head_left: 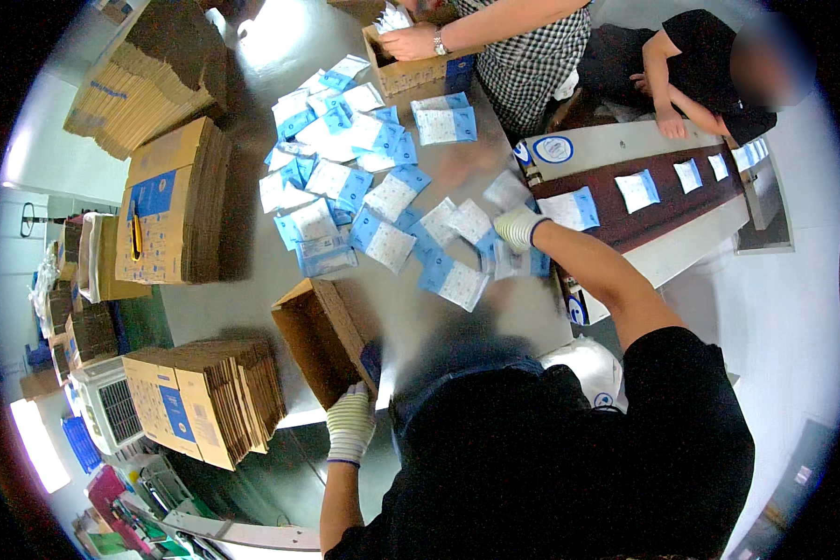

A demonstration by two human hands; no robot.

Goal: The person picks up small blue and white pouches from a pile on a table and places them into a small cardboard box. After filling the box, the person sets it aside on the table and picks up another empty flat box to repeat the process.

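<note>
An open cardboard box [313, 341] lies tilted at the near edge of the metal table, its hollow inside showing. My left hand [352, 425], in a striped knit glove, is closed on the box's near edge. Farther right, my gloved right hand [516, 229] reaches among blue-and-white packets by the end of the conveyor belt. Its fingers point down and partly out of sight, so I cannot tell whether they grip one. Close to it lie a blue-and-white packet [459, 283] and another packet [569, 209] on the belt end. A large heap of packets [345, 131] spreads beyond.
Stacks of flattened cartons [173, 205] stand at the left, one with a yellow cutter [136, 233] on it. Another carton stack [201, 401] sits nearer. Across the table, a co-worker's hand [409, 43] is at a carton [420, 75]. A second person sits beside the dark conveyor belt [667, 210].
</note>
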